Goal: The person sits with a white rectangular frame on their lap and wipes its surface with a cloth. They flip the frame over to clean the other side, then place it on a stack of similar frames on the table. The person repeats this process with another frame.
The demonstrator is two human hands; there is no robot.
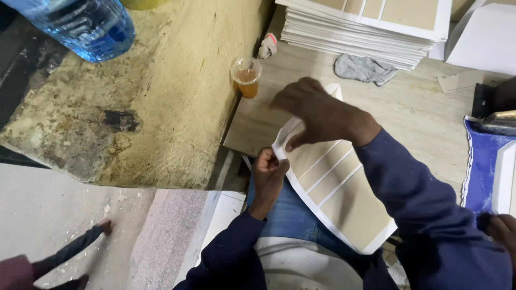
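Note:
A flat cardboard sheet, tan panels with white borders, lies tilted across my lap and the table edge. My left hand pinches the sheet's white left edge near its folded corner. My right hand reaches over the upper part of the sheet, thumb pressing the same white border from above, fingers curled over the far end. Both sleeves are dark blue.
A tall stack of the same sheets stands at the back of the wooden table. A plastic cup of amber drink sits near the table's left edge, a grey rag beside the stack. A blue water bottle is top left. Blue-and-white material lies at right.

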